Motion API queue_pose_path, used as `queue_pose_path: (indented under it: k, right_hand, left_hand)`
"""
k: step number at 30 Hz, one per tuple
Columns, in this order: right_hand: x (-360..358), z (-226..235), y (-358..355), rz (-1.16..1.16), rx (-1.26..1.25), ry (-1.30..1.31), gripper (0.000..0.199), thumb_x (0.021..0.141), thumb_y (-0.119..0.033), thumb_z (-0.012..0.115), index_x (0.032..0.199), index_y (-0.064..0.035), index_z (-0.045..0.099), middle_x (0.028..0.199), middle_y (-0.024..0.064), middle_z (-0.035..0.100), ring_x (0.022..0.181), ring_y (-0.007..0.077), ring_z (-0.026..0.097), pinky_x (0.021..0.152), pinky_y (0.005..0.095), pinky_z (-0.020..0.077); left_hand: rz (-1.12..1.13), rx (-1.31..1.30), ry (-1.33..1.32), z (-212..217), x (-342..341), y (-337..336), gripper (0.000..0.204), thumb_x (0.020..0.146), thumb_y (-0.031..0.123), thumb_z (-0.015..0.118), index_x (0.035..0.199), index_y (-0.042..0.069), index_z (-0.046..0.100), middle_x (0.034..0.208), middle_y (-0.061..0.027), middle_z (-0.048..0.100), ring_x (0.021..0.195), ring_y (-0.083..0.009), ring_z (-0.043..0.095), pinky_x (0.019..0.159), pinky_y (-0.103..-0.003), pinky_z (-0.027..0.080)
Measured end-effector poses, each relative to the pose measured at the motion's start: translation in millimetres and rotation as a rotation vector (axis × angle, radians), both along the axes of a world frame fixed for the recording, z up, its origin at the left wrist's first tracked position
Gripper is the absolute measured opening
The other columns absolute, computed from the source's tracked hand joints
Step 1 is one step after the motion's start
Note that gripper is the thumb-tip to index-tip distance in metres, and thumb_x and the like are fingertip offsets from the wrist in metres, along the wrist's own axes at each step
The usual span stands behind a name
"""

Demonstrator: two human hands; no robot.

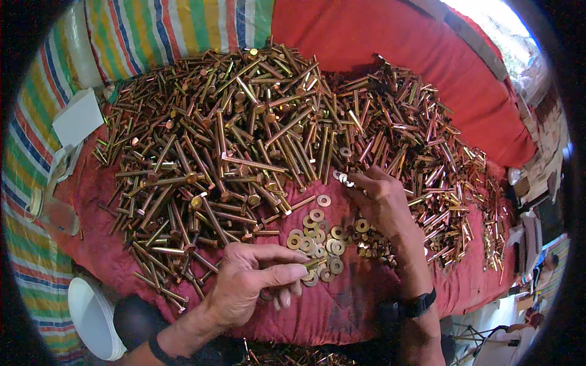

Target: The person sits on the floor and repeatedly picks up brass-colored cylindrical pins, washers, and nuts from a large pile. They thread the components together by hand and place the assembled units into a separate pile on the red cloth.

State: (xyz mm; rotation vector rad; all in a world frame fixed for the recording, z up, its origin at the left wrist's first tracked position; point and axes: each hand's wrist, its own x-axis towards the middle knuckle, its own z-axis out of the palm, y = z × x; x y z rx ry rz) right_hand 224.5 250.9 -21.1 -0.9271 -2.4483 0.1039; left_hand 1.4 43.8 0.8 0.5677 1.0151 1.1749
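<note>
My left hand point(253, 277) is closed, pinching a short gold-coloured bolt point(315, 263) between thumb and index finger, its threaded end pointing right. Right beside it lies a loose pile of flat brass-coloured washers point(307, 244) on the red quilted cloth point(360, 305). Farther up, my right hand point(381, 195) is curled with its fingertips down at a few small shiny washers point(342, 178), at the edge of the bolts. Whether one is between those fingers is hidden. Small nuts point(372, 249) lie partly behind my right wrist.
A big heap of long gold bolts point(226, 134) covers the left and middle. Shorter bolts point(427, 158) are heaped at right. Striped sheeting point(201, 24) borders the left and back. A white bucket point(91, 320) stands lower left, near a clear jar point(60, 215) and white card point(78, 117).
</note>
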Motion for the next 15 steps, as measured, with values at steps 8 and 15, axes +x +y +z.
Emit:
queue_pose_path:
  k: [8, 15]
  right_hand:
    - [7, -8, 14, 0.046, 0.097, -0.147, 0.015, 0.087, -0.01, 0.076, 0.096, 0.0011, 0.071, 0.084, 0.0154, 0.064, 0.077, 0.0358, 0.069, 0.066, 0.0461, 0.0546]
    - [-13, 33, -43, 0.064, -0.789, 0.61, 0.013, 0.091, 0.001, 0.07, 0.101, 0.009, 0.073, 0.078, 0.0094, 0.072, 0.064, 0.0188, 0.072, 0.057, 0.031, 0.0576]
  left_hand:
    - [0.0, 0.05, 0.18, 3, -3, -1, 0.024, 0.091, 0.014, 0.081, 0.107, -0.004, 0.078, 0.076, -0.0033, 0.072, 0.058, -0.0043, 0.058, 0.05, -0.021, 0.042]
    - [0.057, 0.072, 0.197, 8, -11, 1, 0.018, 0.092, 0.015, 0.08, 0.091, -0.003, 0.08, 0.068, -0.0031, 0.068, 0.052, -0.0048, 0.053, 0.047, -0.021, 0.036]
